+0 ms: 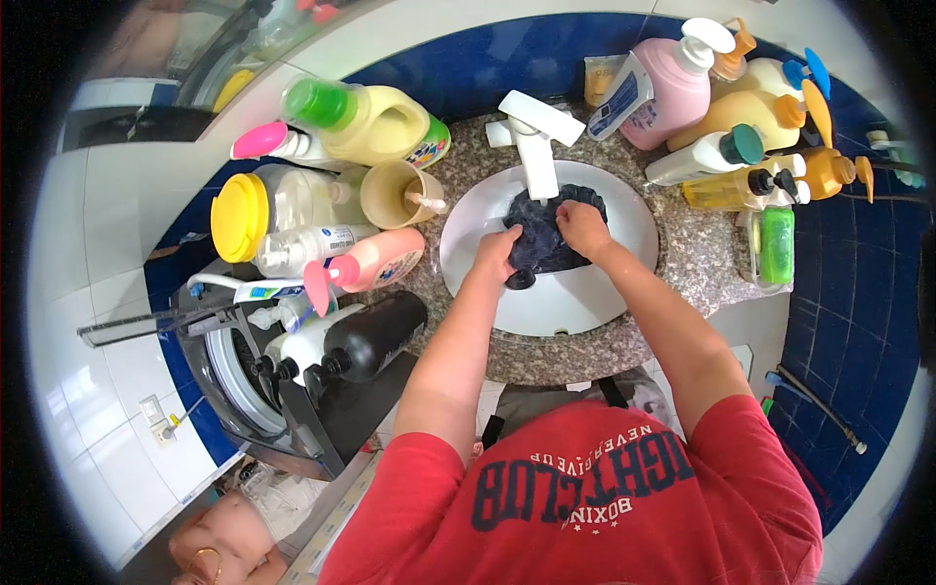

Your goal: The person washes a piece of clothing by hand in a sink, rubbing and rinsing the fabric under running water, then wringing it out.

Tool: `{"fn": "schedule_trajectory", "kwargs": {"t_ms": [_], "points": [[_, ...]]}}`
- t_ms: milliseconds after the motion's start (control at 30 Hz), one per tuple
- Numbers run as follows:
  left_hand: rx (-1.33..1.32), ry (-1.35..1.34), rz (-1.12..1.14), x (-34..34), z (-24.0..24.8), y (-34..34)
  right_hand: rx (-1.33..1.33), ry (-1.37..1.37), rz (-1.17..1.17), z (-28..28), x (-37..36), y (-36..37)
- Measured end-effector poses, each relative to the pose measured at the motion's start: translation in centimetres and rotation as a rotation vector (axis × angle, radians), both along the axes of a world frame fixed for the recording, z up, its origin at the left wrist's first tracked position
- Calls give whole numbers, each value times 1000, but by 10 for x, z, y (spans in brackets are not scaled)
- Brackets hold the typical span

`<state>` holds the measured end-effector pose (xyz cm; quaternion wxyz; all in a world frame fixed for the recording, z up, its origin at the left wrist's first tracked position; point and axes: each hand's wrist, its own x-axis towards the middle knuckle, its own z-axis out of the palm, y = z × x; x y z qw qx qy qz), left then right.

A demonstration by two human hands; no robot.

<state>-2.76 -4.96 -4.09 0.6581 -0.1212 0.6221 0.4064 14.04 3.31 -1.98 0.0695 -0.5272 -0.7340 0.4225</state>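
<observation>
A dark navy cloth (533, 234), bunched and wet-looking, lies in the white oval sink (473, 205) under the white faucet (537, 168). My left hand (497, 252) is closed on the cloth's left edge, thumb on top. On the right side, my right hand (583, 229) forms a fist over the cloth, with fingers curled into its folds. What kind of garment or fabric piece it is, I cannot tell. Part of the cloth droops below my left hand toward the near side of the bowl. Whether water is running does not show clearly.
Speckled granite counter (575, 359) surrounds the sink. Left stand a beige cup (378, 195), a pink pump bottle (385, 261) and several other bottles. Right are a large pink pump bottle (666, 93), more bottles and a green soap (777, 246). Another person (224, 536) is at lower left.
</observation>
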Motion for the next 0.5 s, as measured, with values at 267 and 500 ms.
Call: {"fn": "schedule_trajectory", "kwargs": {"t_ms": [267,500], "points": [[362,253,-242,29,70,46,-21,-56,-50,-43,-7,3],[332,338,-386,35,23,64,-193,413,-558,-3,17,-10]]}}
